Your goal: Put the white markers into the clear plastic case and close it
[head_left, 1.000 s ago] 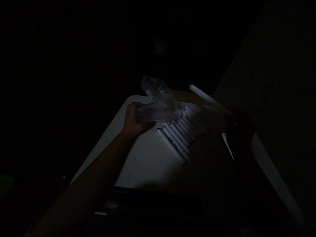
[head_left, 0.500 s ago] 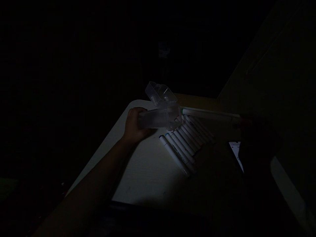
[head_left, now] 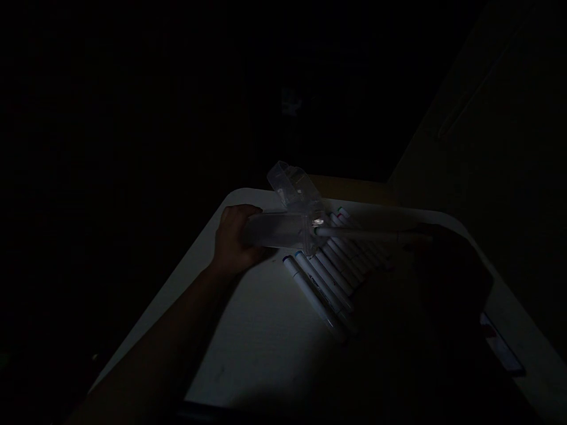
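Observation:
My left hand (head_left: 234, 239) is wrapped round the closed end of a clear plastic case (head_left: 279, 229), which lies sideways with its mouth to the right. The case's hinged lid (head_left: 295, 184) stands open at the far side. In deep shadow, my right hand (head_left: 447, 260) grips a white marker (head_left: 363, 234) by its right end. The marker is level, and its green-tipped end is at the case's mouth; I cannot tell whether it is inside. Below and beyond it, several white markers (head_left: 310, 295) lie slantwise in a row, with blue, green and red ends.
The pale table (head_left: 248, 330) has a rounded far left corner. A phone with a lit screen (head_left: 502, 348) lies at the right, partly hidden by my right arm. A dark edge (head_left: 212, 411) runs along the near side. The surroundings are very dark.
My right hand has brought the marker left and down, so its green end is now at the case's mouth. The view has shifted slightly, and more of the table's right side shows.

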